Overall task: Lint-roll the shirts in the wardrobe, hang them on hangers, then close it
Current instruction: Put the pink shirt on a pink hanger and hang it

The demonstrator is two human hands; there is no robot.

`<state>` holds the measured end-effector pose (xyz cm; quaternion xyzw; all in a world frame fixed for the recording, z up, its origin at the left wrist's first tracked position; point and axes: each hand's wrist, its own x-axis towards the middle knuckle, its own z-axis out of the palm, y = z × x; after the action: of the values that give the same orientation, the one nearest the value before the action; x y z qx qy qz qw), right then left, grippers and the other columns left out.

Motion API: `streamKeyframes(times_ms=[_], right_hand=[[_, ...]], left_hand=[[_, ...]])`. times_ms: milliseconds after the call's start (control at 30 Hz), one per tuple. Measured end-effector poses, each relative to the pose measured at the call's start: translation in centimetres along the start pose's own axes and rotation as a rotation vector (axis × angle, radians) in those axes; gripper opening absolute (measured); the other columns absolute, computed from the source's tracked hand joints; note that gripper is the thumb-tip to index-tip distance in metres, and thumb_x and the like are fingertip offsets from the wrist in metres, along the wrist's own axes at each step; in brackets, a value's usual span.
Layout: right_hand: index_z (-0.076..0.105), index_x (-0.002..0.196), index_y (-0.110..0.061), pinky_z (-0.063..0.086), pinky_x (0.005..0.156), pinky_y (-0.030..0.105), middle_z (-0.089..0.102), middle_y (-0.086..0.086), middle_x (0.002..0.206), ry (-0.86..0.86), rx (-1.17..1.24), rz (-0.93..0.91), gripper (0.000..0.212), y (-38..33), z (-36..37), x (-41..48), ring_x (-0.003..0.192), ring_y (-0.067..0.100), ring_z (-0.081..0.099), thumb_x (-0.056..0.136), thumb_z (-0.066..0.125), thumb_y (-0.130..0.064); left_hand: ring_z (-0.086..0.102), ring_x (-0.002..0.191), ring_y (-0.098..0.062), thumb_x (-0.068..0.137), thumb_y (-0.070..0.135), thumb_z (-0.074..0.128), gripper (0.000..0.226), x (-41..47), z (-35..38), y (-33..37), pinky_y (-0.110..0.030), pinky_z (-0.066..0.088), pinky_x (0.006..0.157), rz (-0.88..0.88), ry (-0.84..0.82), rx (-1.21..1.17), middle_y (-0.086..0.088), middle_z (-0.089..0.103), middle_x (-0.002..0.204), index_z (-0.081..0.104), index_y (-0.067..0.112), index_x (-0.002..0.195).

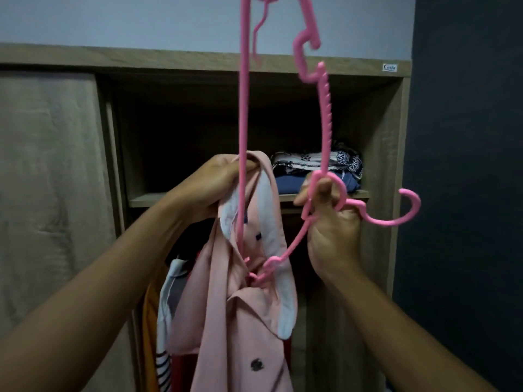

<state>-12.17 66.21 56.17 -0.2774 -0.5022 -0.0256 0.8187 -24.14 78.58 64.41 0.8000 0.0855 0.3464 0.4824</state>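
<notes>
A pale pink shirt [243,315] with a white-lined collar and dark buttons hangs in front of the open wardrobe [387,165]. My left hand [218,185] grips its collar at the top. A pink plastic hanger [322,114] stands on end, its lower tip pushed into the shirt's neck opening. My right hand [331,222] is closed around the hanger at the base of its hook, and the hook points right. The hanger's upper end runs out of the frame.
Folded clothes [317,174] lie stacked on the wardrobe's upper shelf. Other garments, one yellow, one striped and one red, hang below behind the pink shirt [161,321]. A pale sliding door [51,193] covers the left side. A dark wall [467,165] stands at the right.
</notes>
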Motion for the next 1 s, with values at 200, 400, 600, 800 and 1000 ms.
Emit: streamKeyframes(times_ms=[200,400,600,800,1000], right_hand=[[0.062,0.085,-0.013,0.048,0.065,0.012,0.066,-0.013,0.062,0.041,-0.123,0.032,0.049,1.9,0.5,-1.1,0.061,-0.001,0.058,0.073,0.054,-0.06],[0.064,0.084,-0.024,0.049,0.078,0.035,0.065,0.006,0.08,-0.146,-0.371,0.085,0.034,7.5,-2.2,-2.9,0.079,0.019,0.061,0.091,0.06,-0.057],[0.064,0.086,-0.017,0.049,0.077,0.027,0.059,-0.001,0.093,-0.355,-0.755,0.247,0.025,5.9,-6.9,-0.2,0.079,0.007,0.062,0.092,0.067,-0.042],[0.067,0.066,-0.028,0.048,0.083,0.037,0.063,-0.009,0.082,-0.729,-1.3,0.468,0.046,4.7,-6.9,2.4,0.085,0.011,0.06,0.08,0.06,-0.071],[0.078,0.093,-0.019,0.057,0.085,0.033,0.077,0.003,0.095,-0.788,-0.737,0.549,0.018,3.5,-5.1,3.2,0.092,0.019,0.071,0.082,0.079,-0.034]], left_hand=[[0.06,0.07,-0.021,0.102,0.022,0.048,0.027,-0.3,0.1,-0.1,-0.029,0.051,0.063,0.023,0.035,-0.011,-0.013,0.062,0.08,0.066,0.009,0.088],[0.067,0.072,-0.021,0.102,0.021,0.05,0.023,0.1,-2.0,-0.4,-0.033,0.055,0.067,0.12,0.155,-0.154,-0.014,0.067,0.084,0.069,0.015,0.091],[0.067,0.075,-0.024,0.096,0.007,0.053,0.025,0.0,-8.2,-4.9,-0.039,0.052,0.071,0.127,0.289,0.287,-0.016,0.075,0.088,0.077,0.016,0.093],[0.054,0.058,-0.006,0.091,0.007,0.058,0.018,-0.1,-7.3,-8.0,-0.031,0.042,0.06,0.057,0.278,0.453,-0.014,0.067,0.072,0.072,0.012,0.082],[0.058,0.069,-0.019,0.097,0.02,0.05,0.025,-0.7,-4.3,-8.3,-0.038,0.044,0.065,0.047,0.121,0.476,-0.009,0.07,0.078,0.073,0.016,0.087]])
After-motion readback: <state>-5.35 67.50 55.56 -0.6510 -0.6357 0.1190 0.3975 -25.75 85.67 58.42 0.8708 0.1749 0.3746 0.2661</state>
